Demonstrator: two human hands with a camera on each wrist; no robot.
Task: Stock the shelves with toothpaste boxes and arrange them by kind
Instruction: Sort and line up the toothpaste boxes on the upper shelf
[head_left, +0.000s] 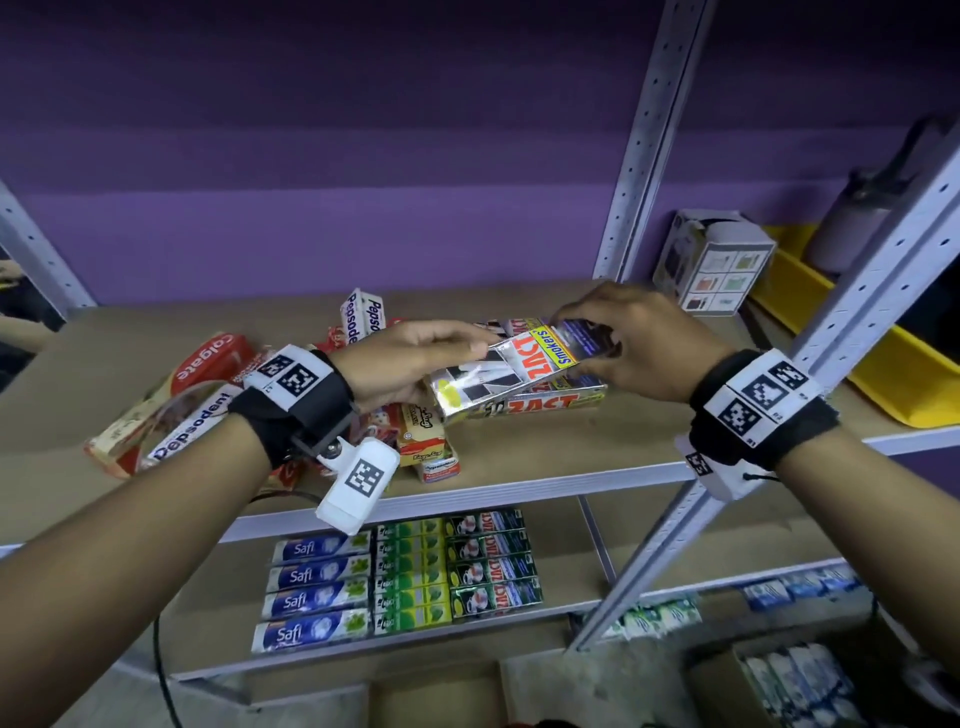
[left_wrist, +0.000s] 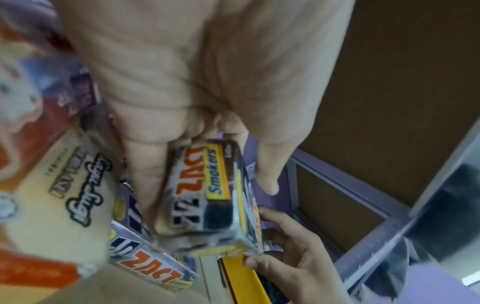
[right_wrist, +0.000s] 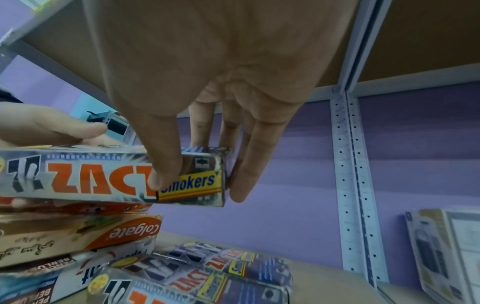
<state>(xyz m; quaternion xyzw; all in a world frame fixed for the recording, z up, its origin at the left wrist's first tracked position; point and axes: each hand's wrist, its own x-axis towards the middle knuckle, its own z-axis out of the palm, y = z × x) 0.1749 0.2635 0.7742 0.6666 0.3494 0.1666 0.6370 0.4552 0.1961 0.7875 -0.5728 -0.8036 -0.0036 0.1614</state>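
Both hands hold one silver Zact Smokers box tilted just above the middle shelf. My left hand grips its near end, thumb on top and fingers underneath. My right hand pinches the far end; in the right wrist view the thumb presses the printed face of the box. Further Zact boxes lie flat on the shelf below it. A jumbled pile lies to the left: a Colgate box, Pepsodent boxes and an orange-yellow box.
On the lower shelf are neat rows of Safi boxes, green boxes and dark green Zact boxes. A white carton and a yellow bin sit to the right, past the steel upright. A carton of boxes stands on the floor.
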